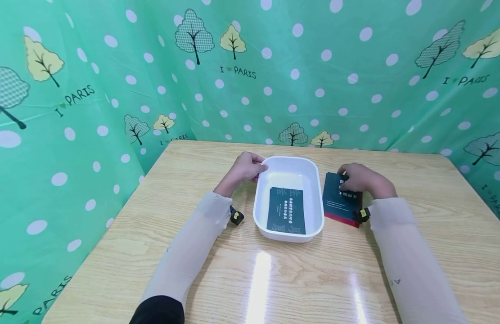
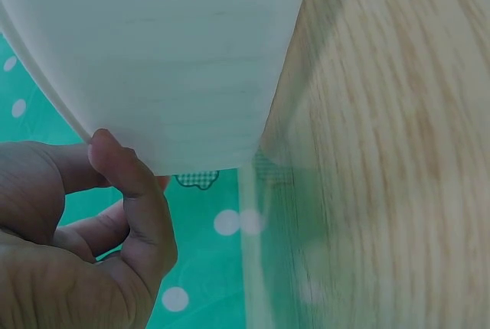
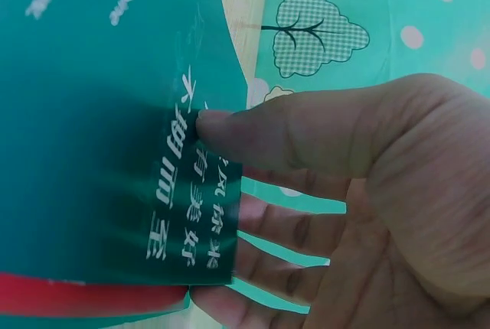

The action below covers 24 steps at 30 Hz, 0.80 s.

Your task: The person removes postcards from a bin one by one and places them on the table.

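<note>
A white plastic tub (image 1: 289, 168) stands mid-table, a dark green notebook (image 1: 279, 210) with white lettering lying flat inside it. At the tub's far left corner my left hand (image 1: 245, 167) pinches the rim, and the left wrist view shows its thumb and curled finger on that edge. Right of the tub is another dark green notebook (image 1: 335, 201). My right hand (image 1: 360, 178) grips its far edge, the thumb (image 3: 237, 128) on the cover and the other fingers along and behind the edge. A red layer (image 3: 99, 298) shows beneath this cover.
The wooden table (image 1: 185, 180) reaches back to a green polka-dot curtain (image 1: 250, 76) with printed trees, which also hangs along the left side. A small black device (image 1: 236, 216) sits at the left wrist, and a similar one (image 1: 362, 215) at the right.
</note>
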Each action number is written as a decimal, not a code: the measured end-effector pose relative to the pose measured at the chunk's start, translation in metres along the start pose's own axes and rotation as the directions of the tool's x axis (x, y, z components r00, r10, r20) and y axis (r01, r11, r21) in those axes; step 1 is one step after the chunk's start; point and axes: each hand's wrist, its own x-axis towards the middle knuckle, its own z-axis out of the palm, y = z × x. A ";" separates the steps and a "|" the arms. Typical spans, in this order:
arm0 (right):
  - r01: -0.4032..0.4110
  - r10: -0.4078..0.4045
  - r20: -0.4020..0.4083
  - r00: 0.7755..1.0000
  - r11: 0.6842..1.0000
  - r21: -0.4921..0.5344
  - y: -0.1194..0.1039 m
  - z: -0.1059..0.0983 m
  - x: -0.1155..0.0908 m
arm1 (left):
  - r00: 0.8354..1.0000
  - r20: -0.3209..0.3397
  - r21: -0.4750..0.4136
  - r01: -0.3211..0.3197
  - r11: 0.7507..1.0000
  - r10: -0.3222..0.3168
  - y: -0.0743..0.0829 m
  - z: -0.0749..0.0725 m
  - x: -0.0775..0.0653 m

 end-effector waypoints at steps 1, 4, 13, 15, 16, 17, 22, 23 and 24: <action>0.003 -0.003 -0.001 1.000 1.000 -0.005 0.000 0.000 0.000 | 1.000 0.001 0.001 0.000 1.000 0.000 0.000 0.000 0.000; 0.010 -0.011 -0.004 1.000 1.000 -0.020 0.000 0.000 0.001 | 1.000 -0.002 0.004 0.000 1.000 0.000 0.000 0.000 0.000; 0.010 -0.010 0.005 1.000 1.000 -0.030 0.000 0.001 0.000 | 1.000 0.002 0.003 -0.004 1.000 0.004 0.001 0.000 0.000; 0.009 -0.009 0.007 1.000 1.000 -0.028 -0.001 0.001 0.000 | 1.000 0.002 0.002 -0.001 1.000 0.001 0.001 0.000 0.000; 0.008 -0.007 0.008 1.000 1.000 -0.028 -0.001 0.001 0.001 | 1.000 0.001 0.001 0.000 1.000 0.000 0.001 0.000 0.000; 0.007 -0.007 0.010 1.000 1.000 -0.027 -0.001 0.001 0.000 | 1.000 0.001 0.001 0.001 1.000 -0.001 0.001 0.000 0.000; 0.027 -0.028 -0.016 0.999 0.998 -0.052 -0.003 0.000 0.000 | 1.000 0.000 0.001 0.007 1.000 -0.007 0.001 0.000 0.000; 0.037 -0.039 -0.030 0.999 0.998 -0.051 -0.005 0.000 -0.001 | 1.000 0.001 0.001 0.008 1.000 -0.008 0.001 0.000 -0.001; 0.050 -0.052 -0.049 0.997 0.997 -0.055 -0.006 -0.001 -0.001 | 1.000 0.002 0.000 0.009 1.000 -0.009 0.001 0.000 -0.001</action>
